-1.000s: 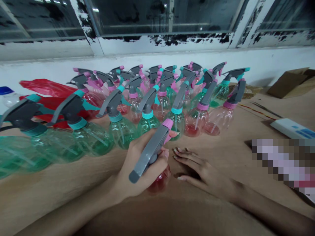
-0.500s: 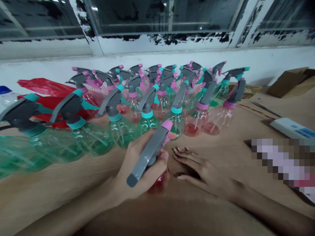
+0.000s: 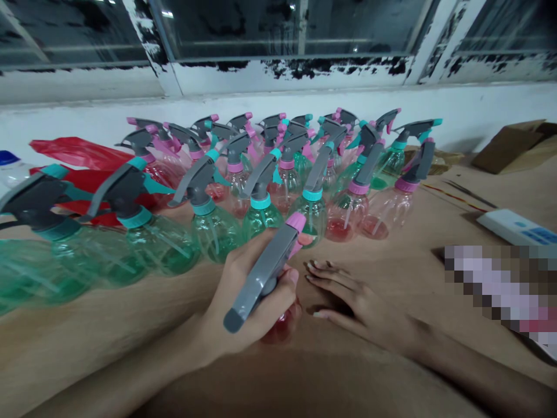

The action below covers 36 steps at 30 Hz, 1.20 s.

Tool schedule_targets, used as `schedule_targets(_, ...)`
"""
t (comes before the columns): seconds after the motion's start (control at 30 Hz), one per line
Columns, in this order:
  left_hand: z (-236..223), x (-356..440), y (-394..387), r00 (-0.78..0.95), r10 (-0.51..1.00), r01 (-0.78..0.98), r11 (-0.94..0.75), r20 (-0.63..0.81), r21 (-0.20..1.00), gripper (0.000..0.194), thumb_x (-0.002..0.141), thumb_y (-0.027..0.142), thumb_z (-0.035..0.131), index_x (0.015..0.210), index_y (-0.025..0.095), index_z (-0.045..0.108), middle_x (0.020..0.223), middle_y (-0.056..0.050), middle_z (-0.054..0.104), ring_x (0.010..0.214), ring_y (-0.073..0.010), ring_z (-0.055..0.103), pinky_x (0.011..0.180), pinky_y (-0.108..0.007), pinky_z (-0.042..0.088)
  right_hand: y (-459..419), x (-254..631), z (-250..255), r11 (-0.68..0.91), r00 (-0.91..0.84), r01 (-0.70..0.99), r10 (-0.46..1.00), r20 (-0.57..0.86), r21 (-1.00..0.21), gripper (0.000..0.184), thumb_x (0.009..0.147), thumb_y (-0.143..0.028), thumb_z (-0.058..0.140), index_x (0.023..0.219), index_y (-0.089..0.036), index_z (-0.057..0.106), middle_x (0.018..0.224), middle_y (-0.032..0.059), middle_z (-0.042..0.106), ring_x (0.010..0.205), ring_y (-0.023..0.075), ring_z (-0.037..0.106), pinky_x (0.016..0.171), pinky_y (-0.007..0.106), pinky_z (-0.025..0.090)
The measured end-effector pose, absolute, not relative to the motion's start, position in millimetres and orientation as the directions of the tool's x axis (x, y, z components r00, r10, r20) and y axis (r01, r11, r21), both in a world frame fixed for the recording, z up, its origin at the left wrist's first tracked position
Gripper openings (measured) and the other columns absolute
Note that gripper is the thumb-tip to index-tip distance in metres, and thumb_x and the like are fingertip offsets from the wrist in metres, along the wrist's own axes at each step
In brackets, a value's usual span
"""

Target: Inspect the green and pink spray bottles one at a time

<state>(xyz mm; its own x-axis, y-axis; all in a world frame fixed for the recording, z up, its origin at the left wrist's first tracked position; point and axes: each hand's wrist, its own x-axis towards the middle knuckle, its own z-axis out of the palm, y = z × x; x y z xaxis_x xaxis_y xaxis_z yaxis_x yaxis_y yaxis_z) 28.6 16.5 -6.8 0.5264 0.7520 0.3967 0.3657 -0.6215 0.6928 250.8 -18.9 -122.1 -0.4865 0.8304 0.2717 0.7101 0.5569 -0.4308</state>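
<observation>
My left hand point(image 3: 243, 290) is wrapped round the neck of a spray bottle point(image 3: 266, 276) with a grey head and a pink nozzle. Its clear reddish body shows below my fingers at the table; the neck and most of the trigger are hidden by the hand. To the right, my right hand point(image 3: 348, 299) lies palm down on the wooden table, fingers stretched out, holding nothing. Just beyond my left hand stands a green spray bottle point(image 3: 263, 217) with a turquoise collar, in a row with other green and pink ones.
Several more spray bottles point(image 3: 235, 168) crowd back towards the white wall point(image 3: 478, 104). Red plastic point(image 3: 82, 154) and a blue-capped bottle point(image 3: 11, 168) are at the left. On the right are a cardboard box point(image 3: 507, 148), a white device point(image 3: 513, 226) and a pixelated patch.
The spray head in my left hand has tilted very slightly, its rear end shifting a little left and down. My right hand stays in place.
</observation>
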Motion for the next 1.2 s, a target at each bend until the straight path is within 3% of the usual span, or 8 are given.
schedule_targets(1.2, -6.4, 30.3, 16.8, 0.515, 0.763, 0.368, -0.608, 0.39, 0.703, 0.012, 0.077, 0.016, 0.046, 0.08, 0.026, 0.053, 0.078, 0.003, 0.058, 0.059, -0.0119, 0.056, 0.064, -0.027, 0.052, -19.0, 249.7, -119.3, 0.557, -0.484, 0.703, 0.831, 0.275, -0.443, 0.053, 0.09, -0.043, 0.053, 0.136, -0.019, 0.043, 0.14, 0.0083, 0.049, 0.132, 0.0221, 0.04, 0.11, 0.047, 0.033)
